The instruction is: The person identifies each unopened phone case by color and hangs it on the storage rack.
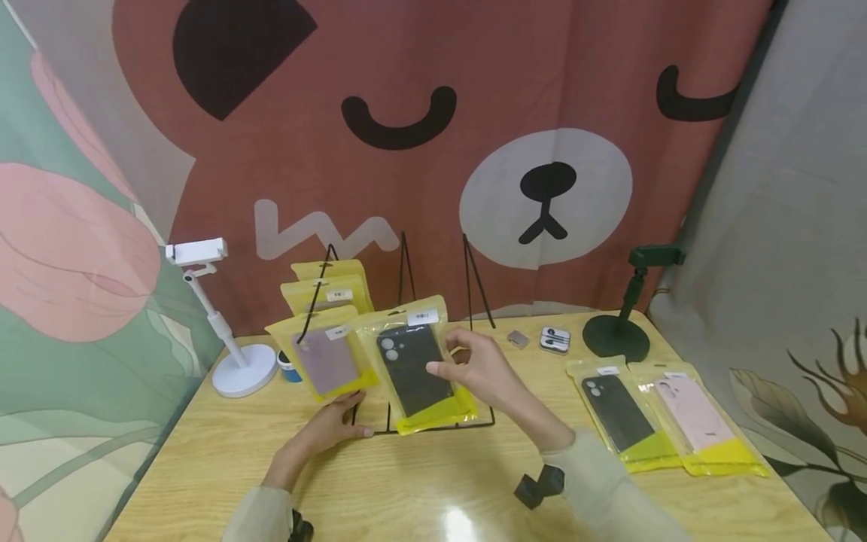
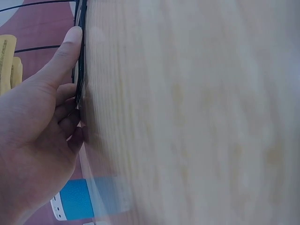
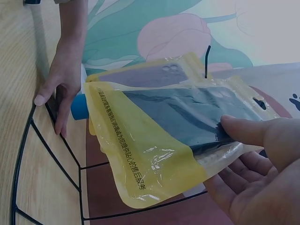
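My right hand (image 1: 484, 369) pinches the edge of a clear-and-yellow pouch holding a dark phone case (image 1: 413, 369), thumb in front and fingers behind. That pouch hangs in the air before a black wire display rack (image 1: 493, 410). My left hand (image 1: 332, 425) grips the rack's lower left corner; in the left wrist view its thumb and fingers (image 2: 70, 44) close on the dark wire. Just above it, a pouch with a lilac phone case (image 1: 328, 361) hangs on the rack's left prong, with more yellow pouches (image 1: 325, 293) behind.
Two pouched phone cases, one dark (image 1: 616, 414) and one pink (image 1: 698, 414), lie on the table at right. A white stand (image 1: 244, 369) is at left, a dark green stand (image 1: 616, 339) at back right. Boxed earphones (image 1: 555, 339), a small grey piece (image 1: 518, 339) and a blue container (image 1: 289, 369) sit behind.
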Available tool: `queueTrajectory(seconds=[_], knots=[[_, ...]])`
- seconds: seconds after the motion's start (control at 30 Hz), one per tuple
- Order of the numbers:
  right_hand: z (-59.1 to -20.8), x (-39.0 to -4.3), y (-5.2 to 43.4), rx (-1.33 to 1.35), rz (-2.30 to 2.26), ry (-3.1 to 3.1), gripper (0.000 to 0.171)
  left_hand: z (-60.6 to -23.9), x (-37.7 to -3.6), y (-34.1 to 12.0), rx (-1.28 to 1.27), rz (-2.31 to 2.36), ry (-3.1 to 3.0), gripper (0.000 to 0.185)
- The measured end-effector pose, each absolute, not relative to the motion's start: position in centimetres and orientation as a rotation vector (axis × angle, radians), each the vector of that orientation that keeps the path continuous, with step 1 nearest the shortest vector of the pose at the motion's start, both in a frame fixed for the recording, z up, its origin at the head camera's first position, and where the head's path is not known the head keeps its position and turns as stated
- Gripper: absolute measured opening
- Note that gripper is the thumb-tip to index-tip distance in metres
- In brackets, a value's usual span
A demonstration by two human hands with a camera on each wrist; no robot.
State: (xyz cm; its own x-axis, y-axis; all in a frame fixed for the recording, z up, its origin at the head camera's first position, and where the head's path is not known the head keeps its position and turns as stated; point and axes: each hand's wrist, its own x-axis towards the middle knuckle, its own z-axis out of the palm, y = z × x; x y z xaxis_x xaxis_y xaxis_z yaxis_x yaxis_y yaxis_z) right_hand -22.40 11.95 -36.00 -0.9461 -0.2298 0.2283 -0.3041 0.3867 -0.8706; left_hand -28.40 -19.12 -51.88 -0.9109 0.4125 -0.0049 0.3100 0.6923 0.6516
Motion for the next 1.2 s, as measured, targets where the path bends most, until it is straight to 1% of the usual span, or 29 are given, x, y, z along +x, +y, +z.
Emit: queueTrajectory(seconds=[0.33,0.5,0.6,0.8,0.87,0.97,1.2], knots=[[-36.0,-23.1,11.7,0.398,1.680,-2.561,0.031,-51.6,-28.5,-19.2,0.594,1.009,2.738,0.083],[-35.7,-23.9,11.8,0.314,1.623,-2.586,0.035,-51.5,-28.5,-19.2,0.596,0.975,2.745,0.083],[-35.6,-24.8,11.8,0.280,1.589,-2.599,0.041,-51.6,-28.4,-19.2,0.584,0.994,2.737,0.083],[-35.6,-26.5,11.7,0.233,1.614,-2.598,0.058,-51.9,-28.4,-19.1,0.593,1.044,2.728,0.082],[-35.6,-27.0,11.6,0.223,1.632,-2.583,0.060,-51.9,-28.4,-19.1,0.601,1.044,2.729,0.082],[-35.8,-27.8,11.4,0.230,1.638,-2.549,0.059,-51.9,-28.4,-19.2,0.596,1.017,2.733,0.083],[-36.6,-29.5,10.9,0.286,1.579,-2.460,0.046,-51.9,-28.4,-19.3,0.570,0.995,2.717,0.085]])
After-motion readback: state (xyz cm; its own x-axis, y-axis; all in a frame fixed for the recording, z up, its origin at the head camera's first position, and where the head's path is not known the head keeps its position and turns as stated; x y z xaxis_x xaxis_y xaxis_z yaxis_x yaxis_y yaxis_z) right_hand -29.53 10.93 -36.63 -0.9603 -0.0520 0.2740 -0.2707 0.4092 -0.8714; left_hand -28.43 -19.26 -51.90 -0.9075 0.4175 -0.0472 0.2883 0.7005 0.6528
